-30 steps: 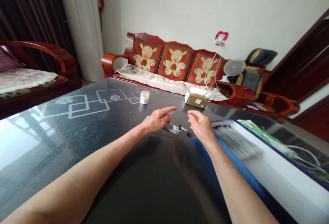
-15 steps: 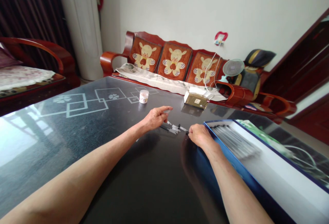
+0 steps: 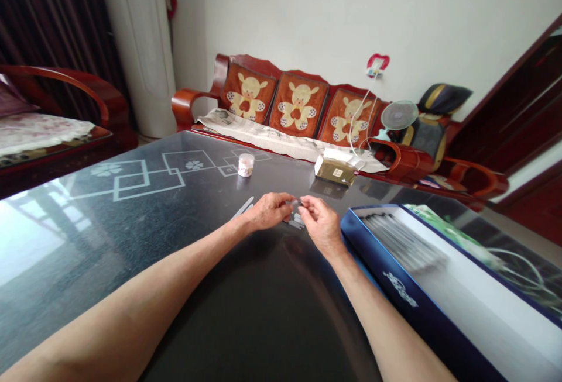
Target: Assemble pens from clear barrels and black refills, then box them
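Note:
My left hand [image 3: 271,209] is closed with the fingers pinched around a slim pale pen barrel, mostly hidden by the fingers. My right hand [image 3: 322,223] meets it fingertip to fingertip, pinching a small dark pen cap [image 3: 300,202] at the barrel's end. Just below the fingers, several small whitish pen parts [image 3: 297,220] lie on the dark tabletop, partly covered by the hands. Beyond my left wrist lie slender translucent strips [image 3: 243,207], likewise partly hidden. Right of my right hand stands a blue box [image 3: 397,291] with a row of clear pens [image 3: 404,241] inside.
A small white cup-like container [image 3: 246,165] and a tissue box [image 3: 336,171] stand farther back on the glossy table [image 3: 211,162]. Green-white packaging [image 3: 452,233] and a white cable lie beyond the blue box. A wooden sofa [image 3: 195,104] is behind the table.
My right hand has moved left and away from the blue box to meet my left hand. The left hand has turned slightly, its forefinger now curled in, and the strips beyond its wrist have come into view.

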Motion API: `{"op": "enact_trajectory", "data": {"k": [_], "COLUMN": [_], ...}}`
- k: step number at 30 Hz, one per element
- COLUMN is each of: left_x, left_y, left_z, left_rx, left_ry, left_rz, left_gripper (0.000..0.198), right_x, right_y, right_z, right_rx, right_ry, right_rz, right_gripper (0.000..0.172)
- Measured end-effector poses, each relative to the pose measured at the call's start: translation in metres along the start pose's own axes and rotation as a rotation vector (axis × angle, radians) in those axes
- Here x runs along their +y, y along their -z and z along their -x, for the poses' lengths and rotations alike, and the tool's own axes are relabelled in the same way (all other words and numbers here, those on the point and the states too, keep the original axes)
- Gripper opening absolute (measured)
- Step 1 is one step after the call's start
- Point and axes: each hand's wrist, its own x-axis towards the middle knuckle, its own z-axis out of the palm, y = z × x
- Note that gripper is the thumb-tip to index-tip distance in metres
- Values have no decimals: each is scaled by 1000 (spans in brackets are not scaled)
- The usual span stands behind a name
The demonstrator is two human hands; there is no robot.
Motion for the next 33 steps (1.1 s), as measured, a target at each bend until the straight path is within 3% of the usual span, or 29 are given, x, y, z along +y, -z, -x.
{"op": "enact_trajectory", "data": {"k": [4,14,20,26,33], "left_x": [-2,4,2,-1,-4], "left_y": [0,3,3,3,2], "left_z": [1,3,5,5,3], "left_rx": [-3,1,29,46,50], "left_ry": [-11,2,-139,-183,-213], "left_rz": [-36,-85,-168,-181,-239], "left_gripper": [32,33,33,32,28], "right_x": [6,-5,-8,-7,-3], "right_y": [-7,-13,-14,-14,-16], "right_z": [10,11,7,7,10], "right_rx": [28,114,97,71,49], "right_ry": [-4,-368,-555,-594,-581], "right_rz": [29,-464,-743,-834,-781], "right_gripper": [18,15,22,26,26]}}
